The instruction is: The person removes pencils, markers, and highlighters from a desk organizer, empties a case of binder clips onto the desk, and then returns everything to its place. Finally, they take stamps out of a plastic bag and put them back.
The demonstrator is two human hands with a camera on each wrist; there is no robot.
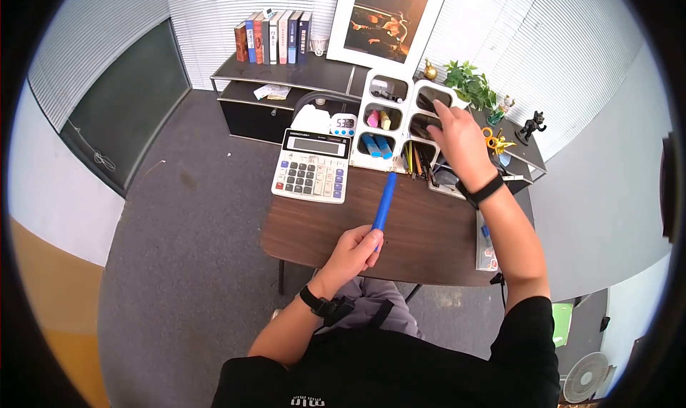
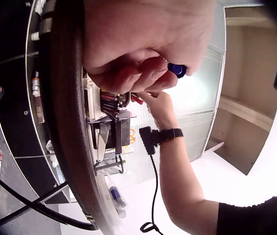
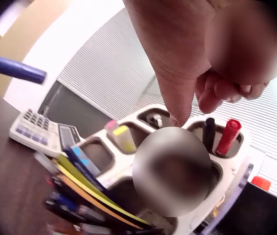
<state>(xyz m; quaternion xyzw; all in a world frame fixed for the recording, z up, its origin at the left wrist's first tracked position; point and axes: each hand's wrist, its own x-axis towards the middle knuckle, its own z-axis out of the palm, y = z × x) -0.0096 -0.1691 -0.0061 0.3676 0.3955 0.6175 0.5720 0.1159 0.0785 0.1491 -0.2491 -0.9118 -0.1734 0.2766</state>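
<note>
Head view shows us the left hand [image 1: 355, 251] with fingers around the blue marker [image 1: 386, 202], the right hand [image 1: 464, 142] with fingers apart over the organizer [image 1: 386, 131]. Left wrist: blue end beside fingers. Right wrist: red marker [image 3: 229, 137] below fingers.

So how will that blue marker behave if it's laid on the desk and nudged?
The blue marker would probably roll, as its end looks round. It seems stiff: it juts straight out of the left hand. It's likely light too, being slim and held near one end, so a gentle push on the desk may suffice.
</note>
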